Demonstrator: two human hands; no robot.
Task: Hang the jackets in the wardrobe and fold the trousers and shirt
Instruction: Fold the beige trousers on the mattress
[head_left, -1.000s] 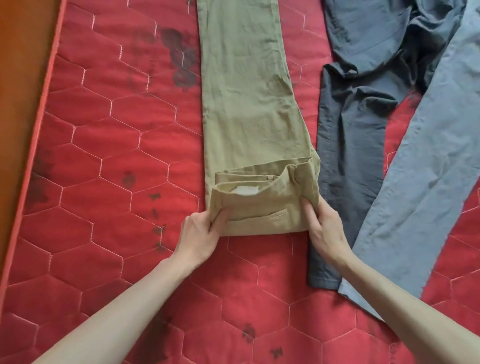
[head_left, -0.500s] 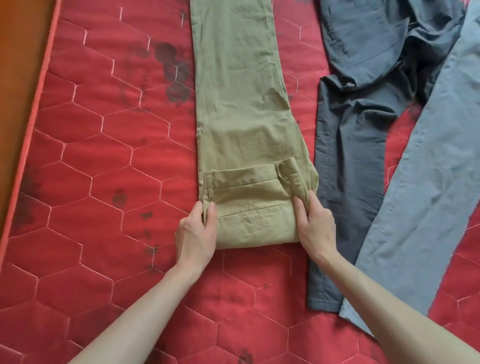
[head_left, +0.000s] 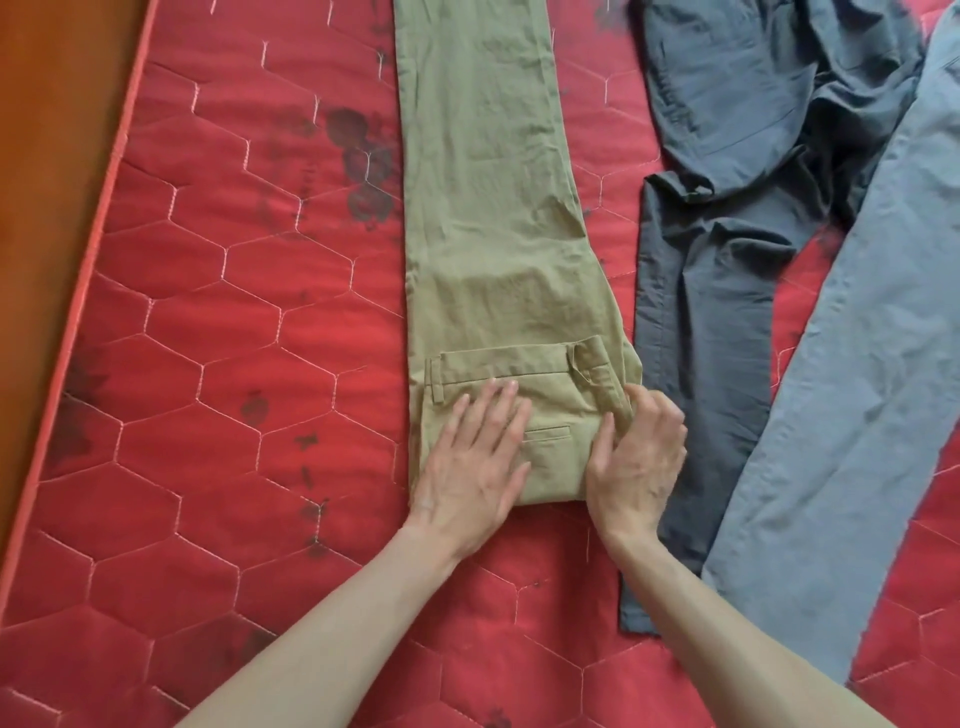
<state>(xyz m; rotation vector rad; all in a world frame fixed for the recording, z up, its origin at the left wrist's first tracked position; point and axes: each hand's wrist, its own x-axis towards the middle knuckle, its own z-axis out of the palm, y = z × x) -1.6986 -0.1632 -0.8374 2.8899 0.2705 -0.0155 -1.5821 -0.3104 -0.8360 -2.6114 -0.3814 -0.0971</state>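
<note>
Khaki trousers lie lengthwise on the red quilted mattress, legs running away from me. Their waistband end is folded over onto the legs, with a back pocket facing up. My left hand lies flat with straight fingers on the folded part. My right hand rests at the fold's right edge, its fingers curled against the cloth near a belt loop and the thumb laid on top. Dark grey trousers and light blue-grey trousers lie to the right.
The mattress has dark stains left of the khaki trousers. Its piped left edge borders an orange-brown floor. The dark grey trousers touch the khaki fold's right side.
The waistband end has gone from half lifted to lying flat on the legs. My left hand has moved from the fold's left edge onto its top, fingers spread.
</note>
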